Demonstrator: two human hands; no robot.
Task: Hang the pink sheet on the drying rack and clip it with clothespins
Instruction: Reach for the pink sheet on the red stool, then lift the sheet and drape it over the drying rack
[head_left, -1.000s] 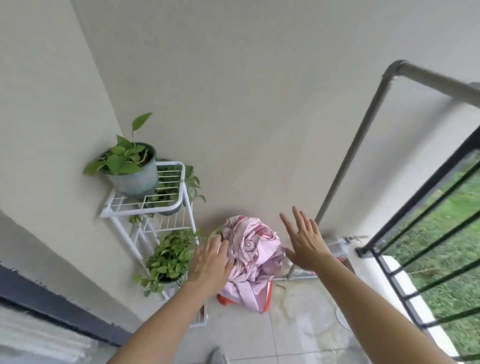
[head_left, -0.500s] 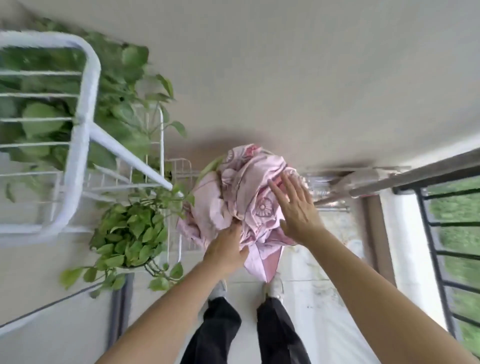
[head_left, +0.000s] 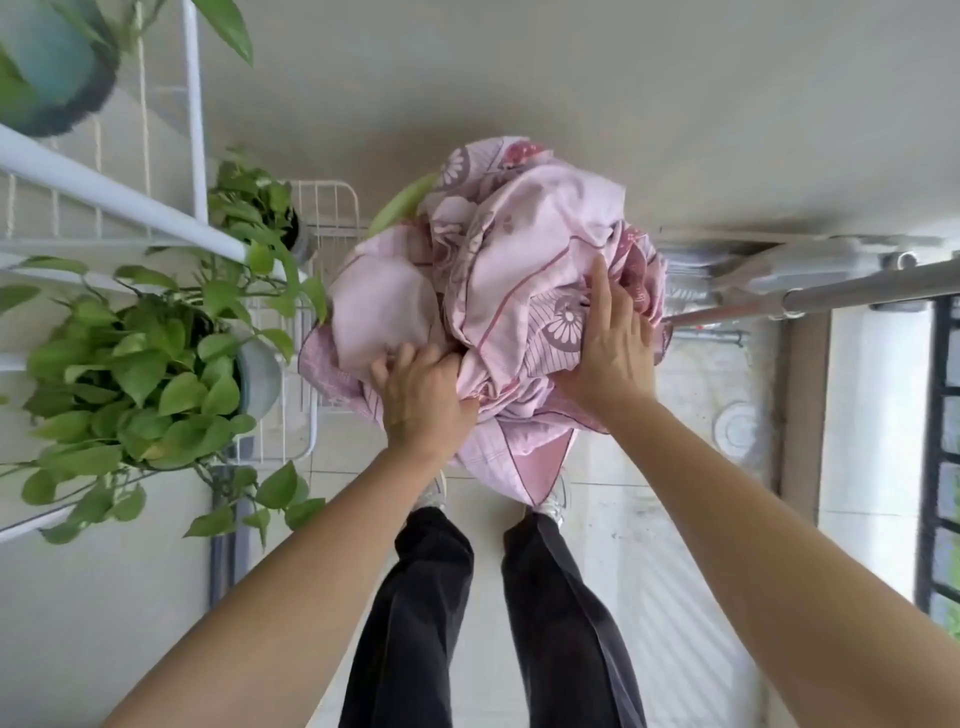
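A second ago your left hand (head_left: 423, 397) only rested against the bundled pink sheet (head_left: 519, 291) and your right hand (head_left: 610, 353) hung open beside it, apart. Now your left fingers are dug into the folds at the bundle's near edge, and your right palm has come flat onto the cloth just beside that grip. You have also bent lower over the bundle.
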